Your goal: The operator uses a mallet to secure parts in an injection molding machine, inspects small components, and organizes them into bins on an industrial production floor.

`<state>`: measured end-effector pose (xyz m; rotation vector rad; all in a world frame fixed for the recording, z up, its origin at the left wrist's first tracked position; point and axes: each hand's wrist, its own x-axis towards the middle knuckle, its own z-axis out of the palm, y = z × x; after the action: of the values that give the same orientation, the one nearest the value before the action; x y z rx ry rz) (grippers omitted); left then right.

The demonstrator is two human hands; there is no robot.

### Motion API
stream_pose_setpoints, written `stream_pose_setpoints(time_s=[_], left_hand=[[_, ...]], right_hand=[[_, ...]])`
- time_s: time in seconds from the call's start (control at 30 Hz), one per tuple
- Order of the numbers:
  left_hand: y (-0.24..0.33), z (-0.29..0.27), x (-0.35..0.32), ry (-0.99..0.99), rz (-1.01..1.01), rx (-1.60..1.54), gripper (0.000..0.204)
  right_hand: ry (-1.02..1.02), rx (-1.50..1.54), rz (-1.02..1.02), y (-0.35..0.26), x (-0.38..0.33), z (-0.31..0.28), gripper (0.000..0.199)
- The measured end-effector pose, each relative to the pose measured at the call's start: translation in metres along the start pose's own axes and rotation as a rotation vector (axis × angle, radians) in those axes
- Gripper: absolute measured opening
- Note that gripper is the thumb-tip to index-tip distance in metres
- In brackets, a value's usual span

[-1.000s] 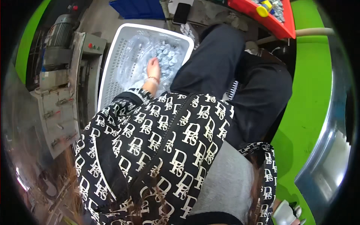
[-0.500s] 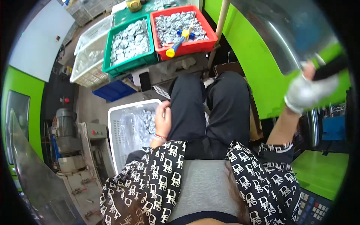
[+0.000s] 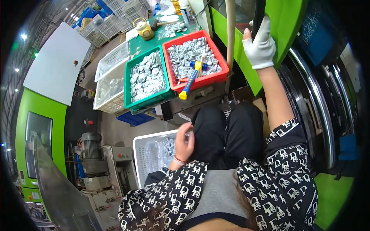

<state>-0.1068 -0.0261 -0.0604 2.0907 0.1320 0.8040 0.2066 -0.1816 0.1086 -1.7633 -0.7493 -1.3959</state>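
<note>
Hands: ours are well apart; the right hand (image 3: 260,49), in a white glove with a bare thumb tip showing, is wrapped round a black handle (image 3: 259,14), up and to the right of the red tray (image 3: 212,79); the left hand (image 3: 184,143), bare, hangs half curled on the near side of that tray, thumb and fingers apart, and we cannot tell whether anything small lies in its palm.
Green machine panel: we see it rising right of the red tray (image 3: 283,21), with the black handle against it.
Black-trousered legs: ours (image 3: 210,129), bent at the knee, nearer us than the red tray; the left hand is beside one thigh.
White basket: below and left of the red tray (image 3: 156,135), near the left hand, with clear plastic and grey pieces inside.
Green tray: just left of the red tray (image 3: 151,102), filled with grey round parts.
Yellow can: beyond the red tray and to its left (image 3: 144,30), with a handle over its top.
Blue-and-yellow hammer: on the parts in the red tray, its grip (image 3: 189,84) jutting over the near edge.
Grey round parts: heaped across the red tray (image 3: 185,57), the smallest things we make out.
</note>
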Motion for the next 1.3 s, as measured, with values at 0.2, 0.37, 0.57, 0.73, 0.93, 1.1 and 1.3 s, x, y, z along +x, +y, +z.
stream_pose_setpoints(time_s=[0.2,0.37,0.57,0.73,0.93,1.1,1.3], left_hand=[[-0.02,-0.033,0.157,0.09,0.094,-0.023,0.021],[-0.087,0.021,0.287,-0.274,0.134,0.437,0.041],[-0.138,0.086,0.327,-0.374,0.048,0.8,0.044],[-0.145,0.095,0.327,-0.278,0.139,0.962,0.034],[-0.143,0.106,0.319,-0.303,-0.035,1.02,0.02],[-0.149,0.095,0.318,-0.256,0.07,0.88,0.016],[-0.144,0.09,0.306,-0.208,0.085,0.864,0.017]], right_hand=[[0.0,0.035,-0.025,-0.007,0.02,-0.005,0.064],[-0.017,0.012,-0.052,-0.016,0.025,-0.009,0.066],[-0.042,0.036,0.044,-0.017,0.019,-0.009,0.064],[-0.046,-0.022,0.155,-0.029,0.026,-0.012,0.063],[-0.059,-0.056,0.107,-0.036,0.033,-0.01,0.065],[-0.037,-0.087,0.027,-0.033,0.03,-0.009,0.069],[-0.046,-0.077,0.057,-0.034,0.031,-0.01,0.068]])
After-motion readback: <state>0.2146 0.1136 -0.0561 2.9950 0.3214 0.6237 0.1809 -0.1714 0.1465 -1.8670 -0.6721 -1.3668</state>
